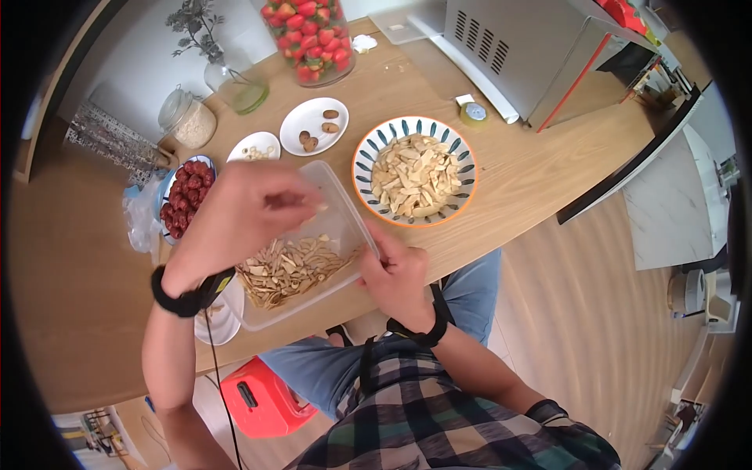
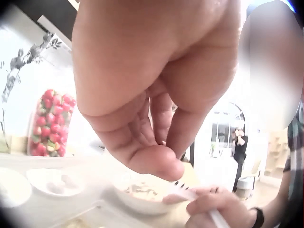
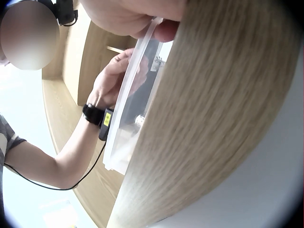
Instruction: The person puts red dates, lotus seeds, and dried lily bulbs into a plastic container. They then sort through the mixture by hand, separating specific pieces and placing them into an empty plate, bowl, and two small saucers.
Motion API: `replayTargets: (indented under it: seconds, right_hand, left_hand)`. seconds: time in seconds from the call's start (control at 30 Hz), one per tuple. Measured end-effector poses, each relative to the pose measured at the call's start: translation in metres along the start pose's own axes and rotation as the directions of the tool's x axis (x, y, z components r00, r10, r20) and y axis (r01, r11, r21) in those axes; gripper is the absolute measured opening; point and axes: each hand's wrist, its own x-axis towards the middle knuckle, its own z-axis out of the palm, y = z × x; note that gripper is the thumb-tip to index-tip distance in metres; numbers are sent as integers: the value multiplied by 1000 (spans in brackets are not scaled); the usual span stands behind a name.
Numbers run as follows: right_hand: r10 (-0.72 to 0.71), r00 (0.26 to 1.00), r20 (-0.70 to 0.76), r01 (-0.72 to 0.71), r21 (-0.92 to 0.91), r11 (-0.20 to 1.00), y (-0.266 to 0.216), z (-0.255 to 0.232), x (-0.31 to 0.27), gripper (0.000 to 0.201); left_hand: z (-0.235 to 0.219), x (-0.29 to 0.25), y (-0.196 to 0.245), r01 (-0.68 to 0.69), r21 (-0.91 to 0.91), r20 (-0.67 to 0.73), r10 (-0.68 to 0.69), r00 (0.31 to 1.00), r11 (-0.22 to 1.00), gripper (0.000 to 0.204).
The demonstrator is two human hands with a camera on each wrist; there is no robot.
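Note:
My left hand is over a clear plastic box, its thumb and fingers drawn together. A small pale piece shows between the fingertips in the left wrist view, and the fingers pinch it. Many thin, dried tan slices lie in the near part of the box. My right hand grips the box's right rim, fingers on the outer side and partly hidden. Beyond it, a patterned orange-rimmed bowl holds larger pale dried slices.
Left of the box stands a plate of red dates. Behind are a white plate with brown nuts, a small white dish, an oat jar, a glass vase and a strawberry container. A microwave sits at the right back.

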Motion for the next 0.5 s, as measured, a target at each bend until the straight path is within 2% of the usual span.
replayTargets:
  seconds: [0.03, 0.13, 0.17, 0.23, 0.27, 0.33, 0.37, 0.43, 0.47, 0.5]
  right_hand:
    - [-8, 1000, 1, 8, -4, 1000, -1, 1, 0, 39]
    - [12, 1000, 7, -13, 18, 1000, 3, 1, 1, 39]
    - [5, 1000, 7, -5, 4, 1000, 5, 2, 0, 38]
    - [0, 1000, 11, 0, -10, 1000, 5, 0, -1, 38]
    - [-3, 1000, 12, 4, -8, 1000, 5, 0, 0, 37]
    - [3, 1000, 19, -3, 5, 1000, 5, 1, 0, 37]
    - [-12, 1000, 16, 12, 5, 1000, 4, 0, 1, 36]
    - [-19, 1000, 16, 19, 17, 1000, 2, 0, 0, 36]
    - [-12, 1000, 19, 12, 5, 1000, 1, 0, 1, 36]
    - [-6, 1000, 24, 7, -10, 1000, 0, 0, 1, 36]
  left_hand:
    - [3, 13, 7, -99, 50, 3, 99, 995, 994, 13]
    - [16, 52, 8, -173, 115, 17, 172, 985, 978, 17]
    - [22, 63, 6, -176, 111, 10, 176, 984, 978, 17]
    - [29, 75, 4, -159, -15, -33, 159, 987, 987, 19]
    - [28, 74, 2, -154, -16, -36, 154, 987, 988, 19]
    - [21, 67, 3, -220, 119, -66, 229, 971, 968, 19]
    - [17, 57, 4, -207, 122, -60, 215, 975, 971, 19]
    - [7, 27, 11, -210, 299, -10, 223, 975, 931, 18]
    - [6, 15, 3, -201, 306, -10, 215, 977, 931, 18]
    - [7, 3, -10, -308, 313, 90, 295, 951, 898, 18]
